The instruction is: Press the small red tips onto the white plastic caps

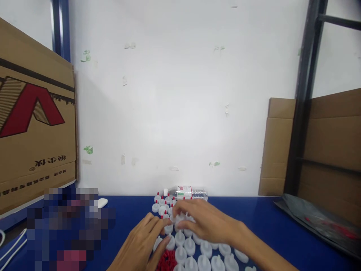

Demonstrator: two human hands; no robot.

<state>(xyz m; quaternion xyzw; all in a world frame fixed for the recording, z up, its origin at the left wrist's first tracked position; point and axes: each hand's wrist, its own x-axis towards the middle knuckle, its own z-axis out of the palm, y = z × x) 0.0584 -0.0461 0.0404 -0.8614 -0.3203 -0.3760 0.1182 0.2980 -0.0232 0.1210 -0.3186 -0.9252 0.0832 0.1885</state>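
Note:
White translucent nozzle caps (pixel 190 246) stand in rows on the blue table, spouts up. Farther back, several caps (pixel 155 207) carry small red tips. A pile of loose red tips (pixel 166 260) lies near the front, partly behind my left thumb. My left hand (pixel 145 239) is at the left side of the caps, its thumb and index finger apart with nothing seen between them. From the right, my right hand (pixel 201 219) reaches over the middle rows, fingers curled and thumb below around a white cap; its fingertips partly hide that cap.
A clear plastic bottle (pixel 184 192) with a white cap lies on its side by the wall. Cardboard boxes (pixel 36 150) stand left, and cardboard (pixel 278 146) leans at the right. A grey plastic bag (pixel 316 222) rests at the table's right. White cables (pixel 14 246) are lower left.

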